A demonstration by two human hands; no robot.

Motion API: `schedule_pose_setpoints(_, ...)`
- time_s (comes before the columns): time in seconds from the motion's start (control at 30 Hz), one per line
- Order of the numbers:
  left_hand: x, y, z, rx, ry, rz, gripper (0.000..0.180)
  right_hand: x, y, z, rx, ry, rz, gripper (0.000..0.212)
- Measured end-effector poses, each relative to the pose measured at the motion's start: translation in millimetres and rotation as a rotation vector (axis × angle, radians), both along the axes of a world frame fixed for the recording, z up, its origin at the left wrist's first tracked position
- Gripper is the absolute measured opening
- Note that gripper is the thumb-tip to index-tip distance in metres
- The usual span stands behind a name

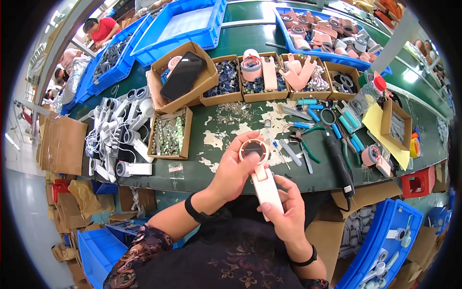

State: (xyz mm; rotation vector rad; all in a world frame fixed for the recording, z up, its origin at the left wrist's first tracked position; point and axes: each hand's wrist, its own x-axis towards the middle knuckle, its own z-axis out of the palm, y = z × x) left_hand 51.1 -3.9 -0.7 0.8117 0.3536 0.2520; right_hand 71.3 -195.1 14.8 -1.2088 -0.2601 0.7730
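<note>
Over the near edge of the table I hold a pale pink handheld fan casing [266, 190] with a round ring head and a straight handle. My left hand [231, 174] grips the ring, its thumb lying across the opening. Lower down, my right hand [290, 214] has its fingers and thumb closed round the handle. Beyond my hands, a thin screwdriver [281, 155], tweezers [290, 153] and green-handled pliers [309, 150] lie on the green table [192, 176]. White fan parts with wires [115, 127] are heaped at the left.
Cardboard boxes hold circuit boards [169, 132], blue parts [228, 79] and pink casings [301, 72]. A black phone [183, 76] rests on one box. To the right are a black electric screwdriver [339, 166], blue battery cells [313, 114] and a red-capped bottle [368, 94]. Blue crates [175, 29] stand behind.
</note>
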Motion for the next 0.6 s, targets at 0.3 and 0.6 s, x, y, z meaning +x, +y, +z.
schedule_pose_setpoints(0.3, -11, -3, 7, 0.658, -0.187, -0.157, 0.076, 0, -11, -24, 0.055, 0.114, -0.011, 0.053)
schedule_pose_setpoints(0.6, -7, -2, 3, 0.669, -0.24, -0.109, 0.075, 2, -5, -15, -0.021, -0.123, -0.032, 0.061)
